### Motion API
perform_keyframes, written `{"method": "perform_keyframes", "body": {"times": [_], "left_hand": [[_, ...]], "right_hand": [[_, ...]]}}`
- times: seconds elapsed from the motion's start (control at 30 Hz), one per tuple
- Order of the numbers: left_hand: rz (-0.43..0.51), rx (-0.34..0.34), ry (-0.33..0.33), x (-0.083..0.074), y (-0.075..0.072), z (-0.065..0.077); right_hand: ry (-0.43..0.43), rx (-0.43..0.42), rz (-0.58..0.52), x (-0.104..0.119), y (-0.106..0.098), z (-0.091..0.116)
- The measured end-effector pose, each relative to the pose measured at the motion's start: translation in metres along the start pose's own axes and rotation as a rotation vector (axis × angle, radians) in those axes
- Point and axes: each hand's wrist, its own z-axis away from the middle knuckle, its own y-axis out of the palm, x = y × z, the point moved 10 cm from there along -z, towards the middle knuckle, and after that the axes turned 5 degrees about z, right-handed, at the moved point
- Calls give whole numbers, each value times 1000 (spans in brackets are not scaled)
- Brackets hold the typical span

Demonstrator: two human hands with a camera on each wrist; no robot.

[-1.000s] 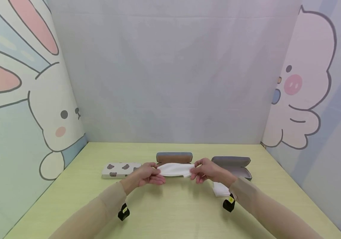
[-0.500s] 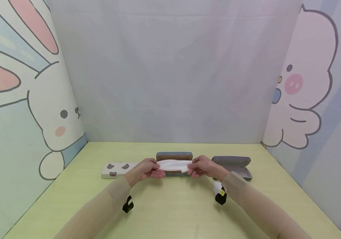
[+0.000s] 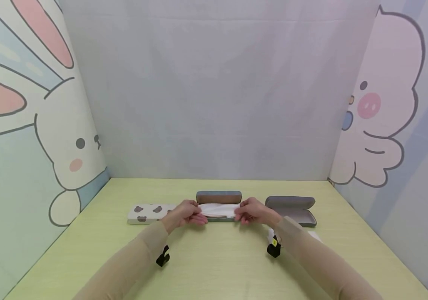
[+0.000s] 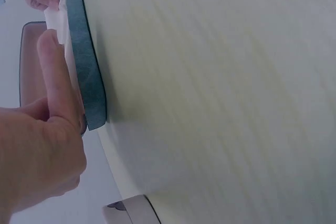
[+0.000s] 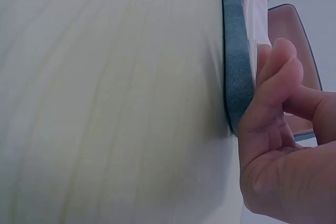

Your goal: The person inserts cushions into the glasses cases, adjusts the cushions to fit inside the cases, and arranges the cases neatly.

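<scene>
While the fingers of both hands are at the white cloth [image 3: 217, 209], its strip spans the gap between them. Left hand [image 3: 188, 212]: thumb and fingertip pinch the cloth's left end, the lower fingers held out below. Right hand [image 3: 254, 210]: pinches the opposite end, other fingers loosely bent underneath. Directly beneath the cloth, the teal case [image 4: 86, 61], its lid up on the far side of the fingers. Wrist views put the cloth at the tray's mouth, partly above the near rim; whether it touches the bottom, cannot tell.

Step in hand, by my reading: laying the folded cloth into the tray. Next move would call for lowering both ends evenly, tucking the edges below the rim, then releasing the pinch.

Further out: left of the left fingers, a bear-patterned case [image 3: 146, 213], partly behind that hand; right of the right fingers, a grey case [image 3: 290, 203], open. Nearer the body, below the right fingers, another white piece [image 3: 270, 235] on the counter [image 3: 214, 266], mostly under the sleeve [image 3: 311, 254].
</scene>
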Motion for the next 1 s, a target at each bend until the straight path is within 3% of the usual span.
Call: {"method": "perform_keyframes", "body": {"times": [0.27, 0.57, 1.0], "left_hand": [[-64, -29, -6, 3, 1, -2], [-117, -67, 6, 2, 1, -1], [-273, -130, 84, -5, -7, 2]], "right_hand": [[-31, -24, 57, 0, 1, -2], [-57, -138, 196, 5, -6, -1], [-84, -159, 298, 13, -9, 3]]}}
